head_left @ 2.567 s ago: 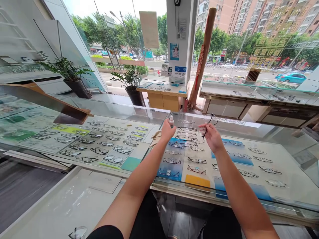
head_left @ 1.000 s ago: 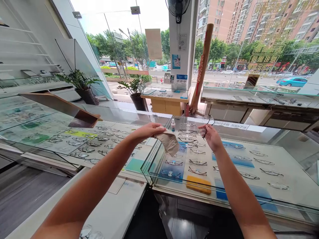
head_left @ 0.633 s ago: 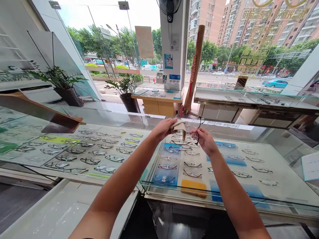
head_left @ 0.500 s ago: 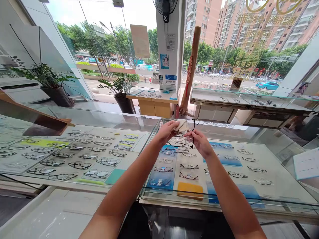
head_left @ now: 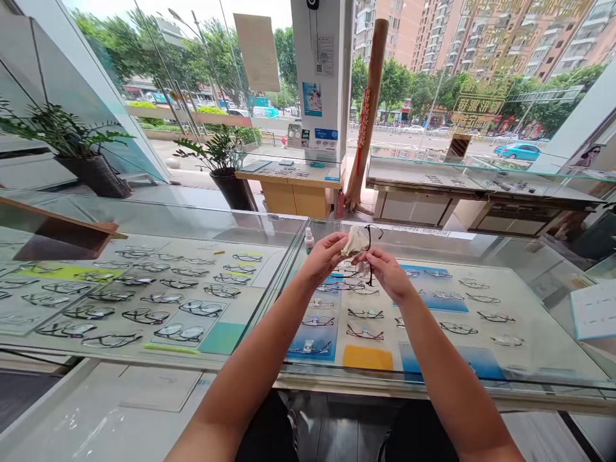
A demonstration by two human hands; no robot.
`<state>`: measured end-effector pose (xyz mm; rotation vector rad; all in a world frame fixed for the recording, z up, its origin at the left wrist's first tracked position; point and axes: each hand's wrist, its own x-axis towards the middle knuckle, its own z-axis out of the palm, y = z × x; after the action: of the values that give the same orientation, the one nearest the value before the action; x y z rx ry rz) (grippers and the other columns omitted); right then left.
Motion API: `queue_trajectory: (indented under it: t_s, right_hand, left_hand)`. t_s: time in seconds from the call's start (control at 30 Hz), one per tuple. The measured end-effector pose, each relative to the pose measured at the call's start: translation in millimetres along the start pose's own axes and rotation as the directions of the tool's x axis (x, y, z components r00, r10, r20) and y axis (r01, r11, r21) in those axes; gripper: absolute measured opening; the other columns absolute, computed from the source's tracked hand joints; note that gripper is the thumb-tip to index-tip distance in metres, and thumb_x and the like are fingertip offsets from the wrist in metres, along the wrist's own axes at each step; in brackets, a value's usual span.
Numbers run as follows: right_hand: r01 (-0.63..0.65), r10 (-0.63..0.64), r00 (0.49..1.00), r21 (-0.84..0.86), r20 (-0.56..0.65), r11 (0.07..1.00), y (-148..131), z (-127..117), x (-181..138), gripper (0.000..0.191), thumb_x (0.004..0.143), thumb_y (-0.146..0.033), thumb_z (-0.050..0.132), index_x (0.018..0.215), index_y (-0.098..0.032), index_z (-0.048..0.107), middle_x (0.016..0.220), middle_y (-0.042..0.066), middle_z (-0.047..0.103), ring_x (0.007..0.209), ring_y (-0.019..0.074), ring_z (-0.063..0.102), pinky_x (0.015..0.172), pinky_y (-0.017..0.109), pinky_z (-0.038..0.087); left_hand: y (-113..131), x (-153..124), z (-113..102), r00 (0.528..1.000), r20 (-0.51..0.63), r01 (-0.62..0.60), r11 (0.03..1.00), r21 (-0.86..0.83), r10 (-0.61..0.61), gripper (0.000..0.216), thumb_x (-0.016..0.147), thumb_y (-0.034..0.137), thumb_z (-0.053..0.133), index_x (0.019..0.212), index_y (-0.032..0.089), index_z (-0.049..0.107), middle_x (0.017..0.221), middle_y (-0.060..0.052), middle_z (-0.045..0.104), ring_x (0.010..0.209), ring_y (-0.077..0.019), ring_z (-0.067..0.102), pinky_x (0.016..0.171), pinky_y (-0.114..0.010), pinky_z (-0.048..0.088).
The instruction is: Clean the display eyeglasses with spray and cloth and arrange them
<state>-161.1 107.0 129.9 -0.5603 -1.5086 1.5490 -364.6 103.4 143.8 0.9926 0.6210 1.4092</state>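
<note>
Above the glass display case, my left hand (head_left: 328,253) is closed on a cream cloth (head_left: 357,240), which is bunched against a pair of dark-framed eyeglasses (head_left: 369,236). My right hand (head_left: 385,269) pinches the eyeglasses at the lower part of their frame. They are held on edge, with a temple arm sticking out to the upper right. The cloth and fingers hide most of the lenses. Just left of the cloth, a small white spray bottle (head_left: 308,240) stands on the glass, close to my left hand.
Below my hands, the glass display case (head_left: 481,378) holds rows of eyeglasses and an orange cloth (head_left: 367,357). Another glass case (head_left: 144,362) adjoins on the left, with a wooden object (head_left: 58,231) on it. Opposite stand more counters (head_left: 414,205), a wooden post (head_left: 369,109) and potted plants (head_left: 233,186).
The view has tilted down slightly. My left hand has shifted with the cloth, which now lies against the eyeglasses and covers more of them. The spray bottle has come into clearer sight.
</note>
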Motion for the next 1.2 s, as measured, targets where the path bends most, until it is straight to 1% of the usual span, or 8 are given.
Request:
queue_trajectory:
  t_s: [0.13, 0.33, 0.47, 0.57, 0.73, 0.93, 1.03, 1.2]
  right_hand:
    - [-0.011, 0.012, 0.998, -0.013, 0.057, 1.0, 1, 2, -2, 0.034, 0.097, -0.057, 0.075, 0.092, -0.023, 0.074, 0.099, 0.006, 0.077, 0.098, 0.0221, 0.064, 0.089, 0.036, 0.046]
    - [-0.03, 0.029, 0.994, 0.011, 0.103, 0.999, -1, 4, -4, 0.034, 0.096, -0.056, 0.077, 0.087, -0.023, 0.072, 0.094, 0.005, 0.075, 0.098, 0.0234, 0.065, 0.09, 0.036, 0.047]
    - [-0.031, 0.027, 0.996, 0.039, 0.09, 0.999, -5, 5, -4, 0.035, 0.094, -0.057, 0.079, 0.088, -0.023, 0.073, 0.093, 0.006, 0.074, 0.096, 0.0236, 0.065, 0.09, 0.037, 0.048]
    - [-0.035, 0.026, 0.996, 0.11, 0.085, 0.993, -6, 3, -4, 0.032, 0.095, -0.055, 0.078, 0.09, -0.024, 0.074, 0.096, 0.006, 0.074, 0.095, 0.0225, 0.066, 0.09, 0.036, 0.049]
    - [-0.024, 0.011, 0.996, 0.151, 0.084, 0.988, -5, 1, -5, 0.027, 0.097, -0.051, 0.077, 0.091, -0.024, 0.074, 0.098, 0.005, 0.073, 0.096, 0.0222, 0.065, 0.09, 0.036, 0.051]
    - [0.002, -0.007, 0.999, 0.109, 0.05, 0.994, -8, -1, -6, 0.03, 0.097, -0.054, 0.076, 0.091, -0.025, 0.071, 0.101, 0.008, 0.076, 0.096, 0.0243, 0.065, 0.089, 0.038, 0.052]
    - [-0.004, -0.002, 0.997, 0.082, 0.071, 0.997, -7, -1, -6, 0.031, 0.097, -0.054, 0.076, 0.09, -0.024, 0.072, 0.098, 0.008, 0.075, 0.099, 0.0249, 0.066, 0.089, 0.037, 0.051]
    - [-0.014, 0.008, 0.997, 0.082, 0.075, 0.997, -7, -2, -6, 0.031, 0.097, -0.054, 0.075, 0.091, -0.024, 0.073, 0.099, 0.008, 0.077, 0.094, 0.0234, 0.065, 0.089, 0.037, 0.05]
  left_hand:
    - [-7, -1, 2, 0.999, 0.023, -0.044, 0.997, 0.056, 0.043, 0.053, 0.068, 0.045, 0.103, 0.093, 0.017, 0.065, 0.091, -0.001, 0.071, 0.08, -0.0122, 0.065, 0.076, -0.025, 0.051]
    - [-10, -4, 11, 0.998, 0.005, -0.058, 0.98, 0.192, 0.058, 0.069, 0.07, 0.054, 0.1, 0.119, 0.018, 0.066, 0.103, -0.006, 0.074, 0.089, -0.0161, 0.067, 0.079, -0.026, 0.05]
    - [-5, -9, 15, 0.992, 0.125, -0.048, 0.964, 0.262, 0.016, 0.054, 0.085, 0.064, 0.086, 0.103, 0.016, 0.071, 0.084, -0.002, 0.067, 0.066, -0.0111, 0.054, 0.066, -0.027, 0.043]
    - [-4, -11, 16, 0.985, 0.174, -0.038, 0.978, 0.204, 0.002, 0.053, 0.09, 0.067, 0.08, 0.101, 0.016, 0.069, 0.082, -0.002, 0.064, 0.067, -0.0116, 0.054, 0.069, -0.028, 0.045]
    - [-6, -11, 16, 0.988, 0.154, 0.004, 0.993, 0.118, -0.022, 0.052, 0.09, 0.065, 0.081, 0.101, 0.019, 0.062, 0.082, 0.0, 0.066, 0.067, -0.012, 0.058, 0.073, -0.029, 0.048]
    - [-9, -5, 9, 1.0, -0.011, -0.025, 0.995, 0.099, 0.026, 0.057, 0.081, 0.069, 0.086, 0.098, 0.018, 0.067, 0.1, -0.005, 0.07, 0.093, -0.0178, 0.067, 0.093, -0.033, 0.053]
    - [-9, -4, 7, 0.999, 0.03, -0.032, 0.985, 0.172, 0.027, 0.055, 0.083, 0.068, 0.086, 0.091, 0.017, 0.068, 0.087, -0.002, 0.066, 0.082, -0.0156, 0.061, 0.083, -0.03, 0.051]
    - [-5, -6, 8, 0.995, 0.095, -0.023, 0.987, 0.159, 0.008, 0.059, 0.087, 0.075, 0.075, 0.086, 0.017, 0.067, 0.08, -0.003, 0.065, 0.073, -0.0163, 0.058, 0.073, -0.031, 0.047]
